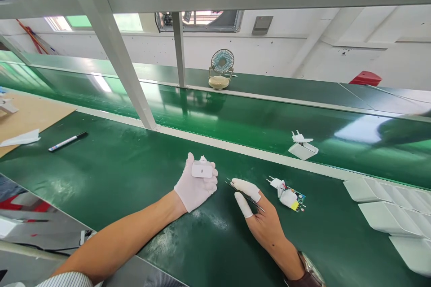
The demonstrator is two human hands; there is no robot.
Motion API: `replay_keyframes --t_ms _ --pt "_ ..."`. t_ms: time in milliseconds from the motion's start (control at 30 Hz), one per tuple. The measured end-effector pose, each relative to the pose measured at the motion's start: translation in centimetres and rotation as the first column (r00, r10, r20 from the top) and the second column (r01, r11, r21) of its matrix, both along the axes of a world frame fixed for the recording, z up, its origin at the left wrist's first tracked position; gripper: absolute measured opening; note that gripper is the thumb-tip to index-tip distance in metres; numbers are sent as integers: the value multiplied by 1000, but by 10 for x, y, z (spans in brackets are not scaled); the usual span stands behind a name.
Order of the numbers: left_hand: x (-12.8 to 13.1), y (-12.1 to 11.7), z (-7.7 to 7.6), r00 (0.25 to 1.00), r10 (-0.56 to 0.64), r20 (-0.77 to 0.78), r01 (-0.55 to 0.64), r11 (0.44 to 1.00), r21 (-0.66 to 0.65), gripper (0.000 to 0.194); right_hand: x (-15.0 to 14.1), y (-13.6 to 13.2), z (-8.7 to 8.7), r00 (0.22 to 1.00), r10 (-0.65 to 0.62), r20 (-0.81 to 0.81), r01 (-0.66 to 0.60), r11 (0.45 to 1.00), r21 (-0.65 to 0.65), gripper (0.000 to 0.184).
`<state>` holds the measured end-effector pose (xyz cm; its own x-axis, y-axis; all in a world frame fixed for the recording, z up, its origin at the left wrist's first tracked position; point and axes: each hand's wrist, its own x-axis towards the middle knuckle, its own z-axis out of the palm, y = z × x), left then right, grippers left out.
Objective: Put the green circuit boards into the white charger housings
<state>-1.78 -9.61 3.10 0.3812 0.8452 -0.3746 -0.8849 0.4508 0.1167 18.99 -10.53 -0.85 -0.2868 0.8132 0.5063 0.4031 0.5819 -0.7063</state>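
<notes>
My left hand (195, 186), in a white glove, rests on the green bench and is closed round a small white charger shell (202, 170) held face up. My right hand (259, 215) lies just to its right, with white finger cots on the thumb and forefinger, pinching a pair of thin dark tweezers (245, 195) whose tips point toward the left hand. Beside the right hand lies a white plug part with a small circuit board (288, 195) on the bench. Farther back, on the belt, sits another white charger housing with its plug part (302, 145).
White plastic trays (387, 206) are stacked at the right edge. A marker pen (67, 141) and a white paper piece (20, 138) lie at the left near a brown board (30, 114). A small desk fan (221, 69) stands behind the glossy green belt (235, 116). A slanted metal post (111, 49) rises ahead.
</notes>
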Motion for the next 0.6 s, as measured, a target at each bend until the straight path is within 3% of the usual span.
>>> replay_keyframes --t_ms 200,600 --pt "0 -1 -2 999 -22 28 22 1000 14 69 -1 0 3 993 51 104 -63 992 112 35" --pt "3 3 -8 999 26 -41 -25 999 21 66 1 1 -5 919 97 383 -181 965 188 43"
